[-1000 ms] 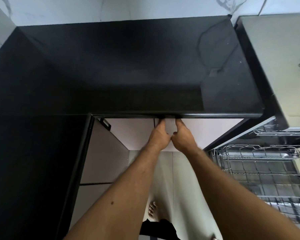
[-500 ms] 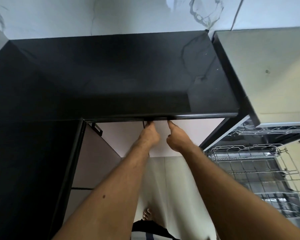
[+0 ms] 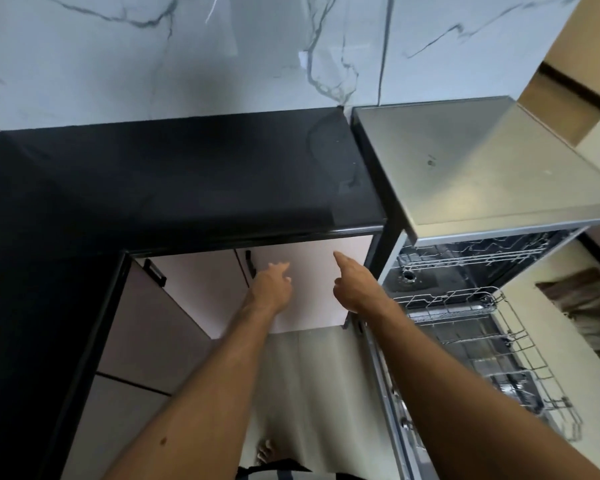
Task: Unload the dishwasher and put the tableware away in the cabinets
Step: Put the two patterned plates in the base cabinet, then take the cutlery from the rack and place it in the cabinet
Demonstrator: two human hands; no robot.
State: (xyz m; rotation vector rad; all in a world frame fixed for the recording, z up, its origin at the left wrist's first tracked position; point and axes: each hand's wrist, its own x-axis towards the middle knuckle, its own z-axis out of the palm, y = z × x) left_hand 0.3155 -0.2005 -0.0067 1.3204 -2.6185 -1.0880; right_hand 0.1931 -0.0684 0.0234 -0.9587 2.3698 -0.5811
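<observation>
Looking for writing: nothing readable anywhere, just a tiny dark mark on the steel dishwasher top (image 3: 478, 164), too small to make out.
Left hand: left hand (image 3: 271, 289) is empty, fingers loosely spread and reaching forward, right at the face of the pale cabinet door (image 3: 312, 292); can't tell if the tips actually touch it.
Right hand: right hand (image 3: 355, 285) is also holding nothing, index finger stuck straight out toward the same door, other fingers curled in. Contact with the door is hard to call.
Handle: slim black bar handle (image 3: 249, 266) sits just left of the left hand's fingertips, not gripped.
Second handle: another black handle (image 3: 155, 271) on the side cabinet (image 3: 142, 327), well off to the left of both hands.
Cabinet fronts: flat, matte, pinkish-beige panels with thin dark seams.
Counter: glossy black countertop (image 3: 187, 181) just above the hands, rounded front edge, reflective.
Wall: smooth white marble-look slabs (image 3: 187, 57) with grey veins beyond the counter.
Dishwasher: open, right of the right hand, brushed metal top, dark inside.
Racks: lower wire rack (image 3: 471, 341) pulled out beside the right forearm, upper wire rack (image 3: 471, 256) further in; both shiny metal grid, contents hard to make out.
Floor: pale smooth tile (image 3: 312, 393) under the forearms, a bare foot (image 3: 264, 452) showing down low.
</observation>
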